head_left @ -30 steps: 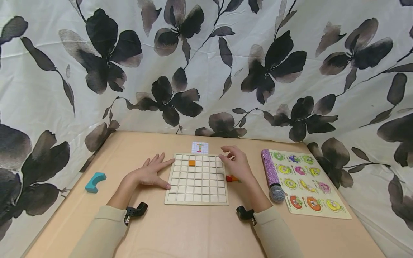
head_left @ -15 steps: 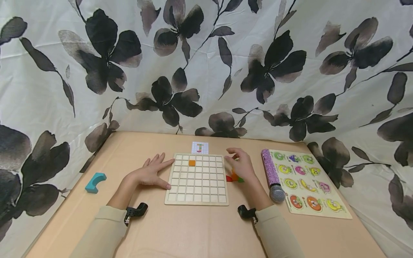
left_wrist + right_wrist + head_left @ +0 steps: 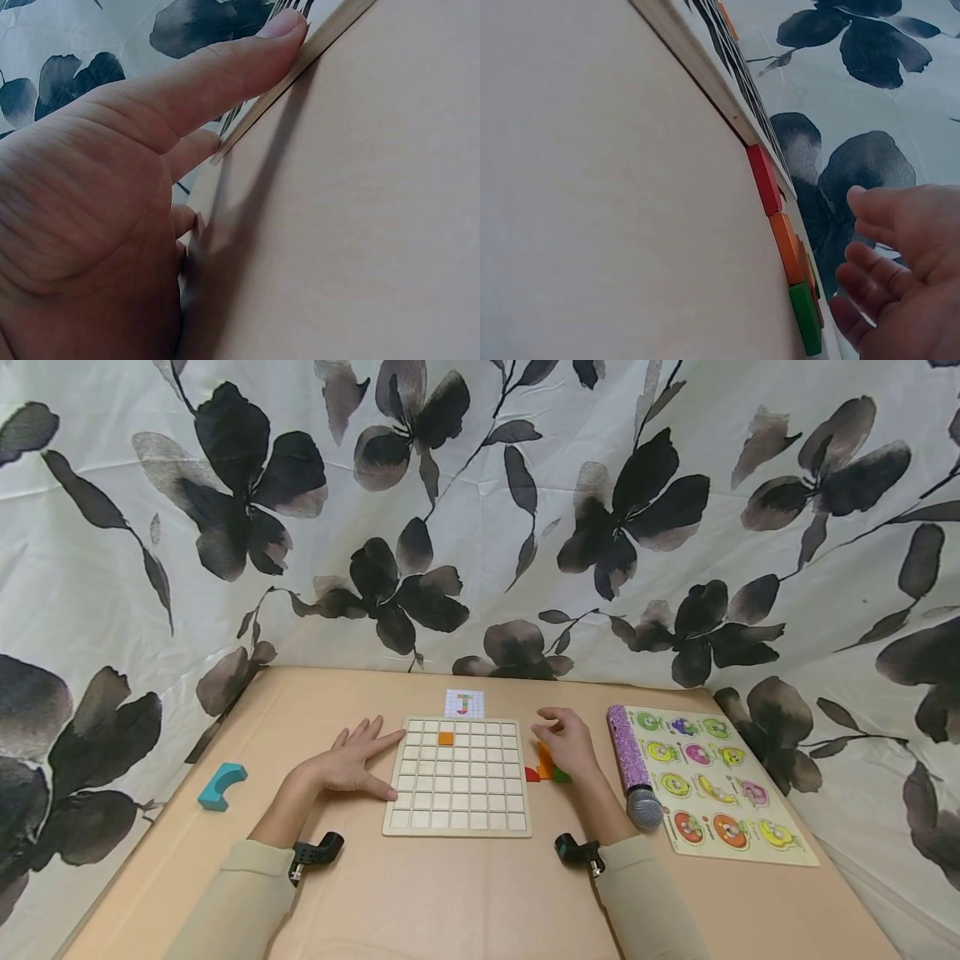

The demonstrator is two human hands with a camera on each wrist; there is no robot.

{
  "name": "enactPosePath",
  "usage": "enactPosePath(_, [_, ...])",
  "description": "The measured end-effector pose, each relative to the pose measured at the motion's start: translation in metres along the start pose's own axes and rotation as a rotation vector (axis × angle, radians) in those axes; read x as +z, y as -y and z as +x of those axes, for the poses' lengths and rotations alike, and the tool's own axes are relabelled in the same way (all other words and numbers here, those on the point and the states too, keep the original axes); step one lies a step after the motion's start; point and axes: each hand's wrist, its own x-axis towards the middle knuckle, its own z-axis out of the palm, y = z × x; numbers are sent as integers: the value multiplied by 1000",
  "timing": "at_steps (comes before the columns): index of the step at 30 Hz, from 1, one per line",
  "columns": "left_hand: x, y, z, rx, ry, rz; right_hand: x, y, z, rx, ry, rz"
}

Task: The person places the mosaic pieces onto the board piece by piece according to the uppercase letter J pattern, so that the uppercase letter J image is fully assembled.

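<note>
A light wooden grid board (image 3: 460, 819) lies on the table in the head view, an orange square (image 3: 446, 739) set in one upper cell. My left hand (image 3: 348, 764) has its fingers spread, thumb and index fingertip at the board's left edge. In the left wrist view its thumb (image 3: 240, 71) reaches along that edge. Just right of the board is my right hand (image 3: 567, 745), fingers loosely bent and nothing visible between them. Under it lie a red piece (image 3: 532, 774), orange pieces (image 3: 544, 770) and a green piece (image 3: 560, 775); the hand hides part of this group.
Behind the board lies a small pattern card (image 3: 465, 703). A blue arch block (image 3: 222, 786) is at the left. To the right are a purple glittery microphone (image 3: 628, 760) and a fruit picture board (image 3: 738, 845). A floral cloth (image 3: 495, 568) hangs behind the table.
My right hand has drawn back to the right from the board's upper right edge, uncovering more of the coloured pieces. The left hand stays where it was.
</note>
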Motion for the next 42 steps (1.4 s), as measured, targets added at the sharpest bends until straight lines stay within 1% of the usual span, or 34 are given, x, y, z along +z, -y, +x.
enactPosePath(6, [0, 1, 0, -2, -2, -2, 1, -5, 0, 51, -22, -13])
enactPosePath(10, [0, 1, 0, -4, -3, -6, 1, -7, 0, 74, -22, -50])
enactPosePath(17, [0, 0, -1, -2, -6, -7, 0, -10, 0, 66, -31, -171])
enactPosePath(24, [0, 0, -1, -2, -6, -15, 2, -13, 0, 90, -41, -219])
enactPosePath(28, [0, 1, -1, -4, -6, -13, 2, -14, 0, 105, -42, -231])
enactPosePath(42, [0, 2, -1, -3, -6, -12, 2, -14, 0, 138, -40, -213])
